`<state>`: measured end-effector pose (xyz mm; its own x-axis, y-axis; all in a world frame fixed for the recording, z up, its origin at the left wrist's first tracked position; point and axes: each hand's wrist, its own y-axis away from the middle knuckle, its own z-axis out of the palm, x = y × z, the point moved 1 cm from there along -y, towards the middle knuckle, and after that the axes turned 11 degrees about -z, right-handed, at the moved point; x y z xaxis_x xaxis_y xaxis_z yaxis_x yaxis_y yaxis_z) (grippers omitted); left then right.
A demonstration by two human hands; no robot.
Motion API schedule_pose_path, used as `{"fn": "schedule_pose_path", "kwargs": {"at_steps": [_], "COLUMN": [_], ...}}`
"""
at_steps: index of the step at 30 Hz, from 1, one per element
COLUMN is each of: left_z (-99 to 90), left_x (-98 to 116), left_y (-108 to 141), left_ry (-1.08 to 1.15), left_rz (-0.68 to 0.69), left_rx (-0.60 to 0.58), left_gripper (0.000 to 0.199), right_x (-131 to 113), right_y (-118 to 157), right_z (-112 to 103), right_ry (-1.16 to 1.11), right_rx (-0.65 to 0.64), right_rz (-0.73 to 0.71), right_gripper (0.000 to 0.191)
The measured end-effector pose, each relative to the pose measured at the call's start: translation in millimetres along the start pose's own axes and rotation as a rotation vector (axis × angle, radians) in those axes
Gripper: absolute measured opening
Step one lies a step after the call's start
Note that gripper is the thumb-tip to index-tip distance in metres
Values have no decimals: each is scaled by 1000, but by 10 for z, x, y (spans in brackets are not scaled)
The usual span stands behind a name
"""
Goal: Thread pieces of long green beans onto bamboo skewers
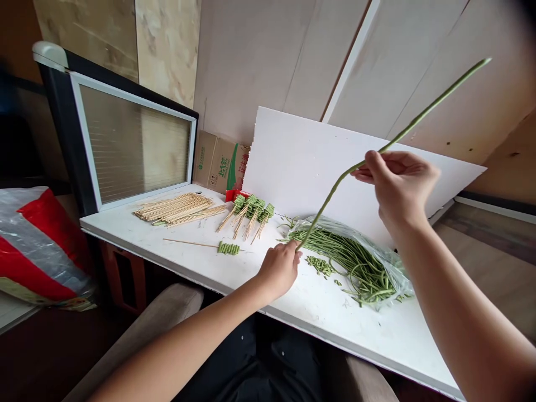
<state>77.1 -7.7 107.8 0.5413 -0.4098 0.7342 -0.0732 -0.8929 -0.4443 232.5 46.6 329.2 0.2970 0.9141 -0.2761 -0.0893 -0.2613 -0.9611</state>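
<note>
One long green bean [330, 192] stretches diagonally between my two hands, above the white table. My left hand [278, 271] is closed around its lower end, low over the table. Higher up and to the right, my right hand [402, 181] pinches the bean partway along, and its free end points to the upper right. Below lies a clear plastic bag of long beans [355, 257], with a small pile of short bean pieces [320, 265] beside it. Left of my left hand rests a single skewer with folded bean [228, 248] threaded near its tip.
Bare wooden skewers [178, 209] lie in a heap on the table's [209, 268] left part. Several finished bean skewers [253, 209] are stacked near a cardboard box [221, 162]. A white board [310, 162] leans behind, and a framed glass panel [134, 139] stands at left.
</note>
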Motion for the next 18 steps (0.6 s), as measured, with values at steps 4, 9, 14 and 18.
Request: {"fn": "schedule_pose_path", "kwargs": {"at_steps": [4,9,14,18], "left_z": [-402,-1234,-1666,-1706], "left_x": [16,5,-456,-1034], "left_y": [-94,-128,-116,-85], "left_ry": [-177,-440,-579,-639], "left_rz": [61,209,78,-193], "left_rx": [147,320,173,-30], "left_gripper": [36,40,39,33], "right_x": [-4,90,276,457], "right_y": [-38,237,1050,1780], "right_z": [-300,-600,-573,-396], "right_ry": [43,65,21,-82], "right_rx": [91,98,-125,-252], "right_rz": [-62,80,461,728], "right_gripper": [26,28,28,36]}}
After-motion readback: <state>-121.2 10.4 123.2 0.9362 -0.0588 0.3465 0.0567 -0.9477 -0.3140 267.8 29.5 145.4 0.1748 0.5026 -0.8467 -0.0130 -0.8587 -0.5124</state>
